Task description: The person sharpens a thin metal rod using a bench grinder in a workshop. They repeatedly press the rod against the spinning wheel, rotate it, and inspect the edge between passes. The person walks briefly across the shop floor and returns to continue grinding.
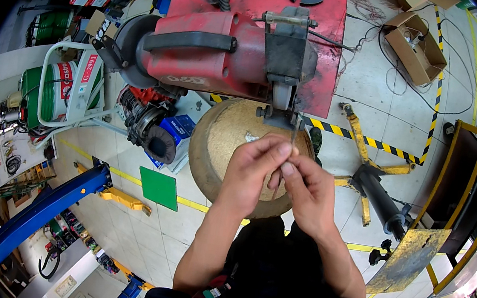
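Both my hands meet in the middle of the view, just below the right-hand wheel guard of a red bench grinder (195, 62). My left hand (252, 172) is closed, its thumb and fingers pinching a thin, dark metal rod (293, 137). My right hand (311, 198) pinches at the same rod from the other side, fingertips against those of the left. The rod's upper end points up beside the grinder's tool rest (281, 118); whether it touches the wheel I cannot tell. Its lower part is mostly hidden by my fingers.
Under my hands stands a round tub (197, 167) with a sandy-coloured surface. The grinder sits on a red table (331, 16). To the right are a yellow-legged stand (364, 153) and an open cardboard box (414, 48); at left, a blue box (178, 129) and green drum (36, 86).
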Demonstrator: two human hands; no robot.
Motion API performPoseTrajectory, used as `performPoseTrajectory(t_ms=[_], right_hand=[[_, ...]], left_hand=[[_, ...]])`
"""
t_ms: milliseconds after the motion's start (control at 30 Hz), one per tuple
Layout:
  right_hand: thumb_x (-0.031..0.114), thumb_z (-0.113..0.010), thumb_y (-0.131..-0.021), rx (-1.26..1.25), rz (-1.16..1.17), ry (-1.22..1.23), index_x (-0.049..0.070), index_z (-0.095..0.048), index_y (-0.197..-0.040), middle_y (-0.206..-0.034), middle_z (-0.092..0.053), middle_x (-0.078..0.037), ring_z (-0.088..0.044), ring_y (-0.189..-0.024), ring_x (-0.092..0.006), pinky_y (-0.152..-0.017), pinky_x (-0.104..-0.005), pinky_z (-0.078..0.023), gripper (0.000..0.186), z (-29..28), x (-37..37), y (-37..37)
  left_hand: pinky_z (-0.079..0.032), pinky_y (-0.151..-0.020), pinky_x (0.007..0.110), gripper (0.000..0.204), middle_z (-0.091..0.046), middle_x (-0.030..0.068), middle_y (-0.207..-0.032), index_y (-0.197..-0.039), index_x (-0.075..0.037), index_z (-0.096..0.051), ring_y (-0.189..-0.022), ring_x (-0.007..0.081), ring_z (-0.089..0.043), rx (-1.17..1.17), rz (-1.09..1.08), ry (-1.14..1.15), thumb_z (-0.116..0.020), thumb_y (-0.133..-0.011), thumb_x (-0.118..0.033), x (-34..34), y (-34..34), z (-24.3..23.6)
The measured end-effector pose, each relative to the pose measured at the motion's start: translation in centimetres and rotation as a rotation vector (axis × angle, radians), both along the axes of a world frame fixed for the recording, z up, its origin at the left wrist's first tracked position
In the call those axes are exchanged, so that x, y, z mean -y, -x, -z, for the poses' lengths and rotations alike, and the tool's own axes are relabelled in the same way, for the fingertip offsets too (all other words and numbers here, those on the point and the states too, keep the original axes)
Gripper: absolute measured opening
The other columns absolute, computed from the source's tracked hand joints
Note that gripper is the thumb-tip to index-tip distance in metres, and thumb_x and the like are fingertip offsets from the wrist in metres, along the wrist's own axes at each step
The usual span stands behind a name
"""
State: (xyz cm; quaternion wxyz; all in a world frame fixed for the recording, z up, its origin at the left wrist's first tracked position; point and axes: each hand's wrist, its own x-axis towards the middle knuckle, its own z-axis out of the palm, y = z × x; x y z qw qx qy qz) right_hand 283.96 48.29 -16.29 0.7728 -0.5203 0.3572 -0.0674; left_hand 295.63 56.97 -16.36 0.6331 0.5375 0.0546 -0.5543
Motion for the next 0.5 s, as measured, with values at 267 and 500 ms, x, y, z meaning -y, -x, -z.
performPoseTrajectory(t_ms=[267, 500], right_hand=[[0.014, -0.046, -0.107, 0.237, -0.098, -0.254, 0.001, -0.062, -0.113, -0.078, -0.062, 0.001, -0.045, -0.067, -0.0063, -0.061, -0.0235, -0.04, 0.022, -1.1, 0.5, 3.0], [0.012, -0.043, -0.106, 0.028, -0.101, -0.051, 0.001, -0.06, -0.109, -0.076, -0.06, -0.002, -0.048, -0.063, -0.0094, -0.06, -0.0269, -0.042, 0.02, 1.3, 0.6, 0.6]], left_hand=[[-0.043, -0.051, 0.021, 0.019, -0.06, 0.007, -0.105, -0.097, 0.006, -0.07, -0.057, 0.0063, -0.055, 0.233, 0.026, 0.015, -0.07, -0.094, -0.012, 0.4, 1.9, -4.5], [-0.043, -0.055, 0.023, 0.022, -0.062, 0.0045, -0.092, -0.097, 0.005, -0.069, -0.059, 0.0076, -0.054, 0.208, -0.027, -0.074, -0.072, -0.094, -0.017, 1.1, 0.9, -0.3]])
